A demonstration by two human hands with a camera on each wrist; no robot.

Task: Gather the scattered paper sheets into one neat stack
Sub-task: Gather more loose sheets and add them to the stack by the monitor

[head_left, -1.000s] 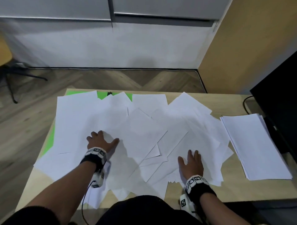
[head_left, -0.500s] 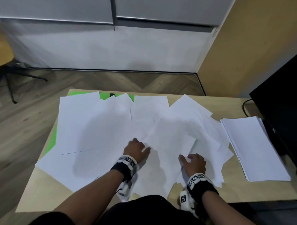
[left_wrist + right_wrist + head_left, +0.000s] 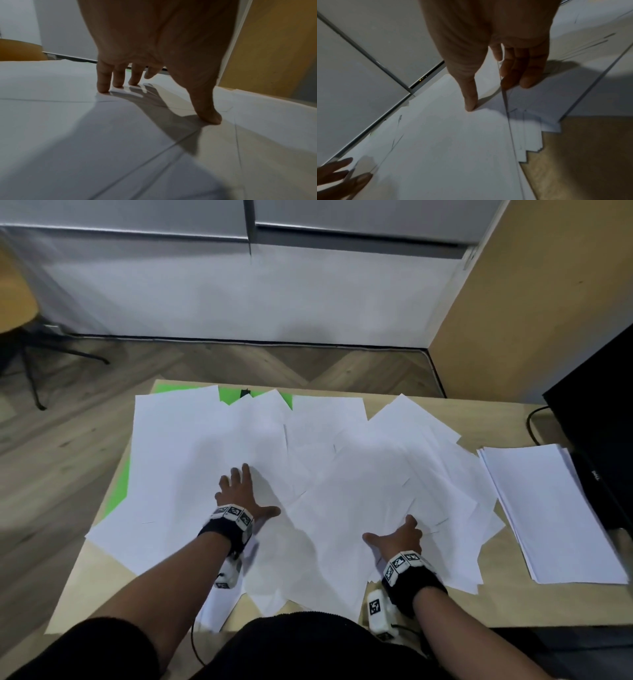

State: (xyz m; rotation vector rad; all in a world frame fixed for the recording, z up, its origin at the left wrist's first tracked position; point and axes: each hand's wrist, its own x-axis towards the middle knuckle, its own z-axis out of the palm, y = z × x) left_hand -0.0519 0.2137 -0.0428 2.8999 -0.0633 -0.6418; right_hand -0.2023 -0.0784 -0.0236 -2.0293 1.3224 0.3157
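Many white paper sheets (image 3: 325, 474) lie overlapped across the wooden table (image 3: 428, 607). My left hand (image 3: 239, 494) lies spread on the sheets left of centre; in the left wrist view its fingertips (image 3: 102, 86) and thumb (image 3: 209, 116) press down on paper (image 3: 120, 135). My right hand (image 3: 400, 537) is on the pile near the front edge. The right wrist view shows its thumb (image 3: 471, 100) on top of a sheet (image 3: 453, 142) and its fingers (image 3: 527, 75) tucked at that sheet's raised right edge. A squared stack of sheets (image 3: 548, 508) sits apart on the right.
A green mat (image 3: 229, 397) shows under the sheets at the far and left edges. A black monitor (image 3: 596, 422) and a cable (image 3: 531, 422) stand at the table's right end. Some sheets overhang the near edge by my lap. Wooden floor and a chair leg (image 3: 34, 378) lie to the left.
My left hand swept sheets to the right toward the centre, then moved back left and farther out. My right hand stayed near the front edge and its fingers curled at a sheet's edge.
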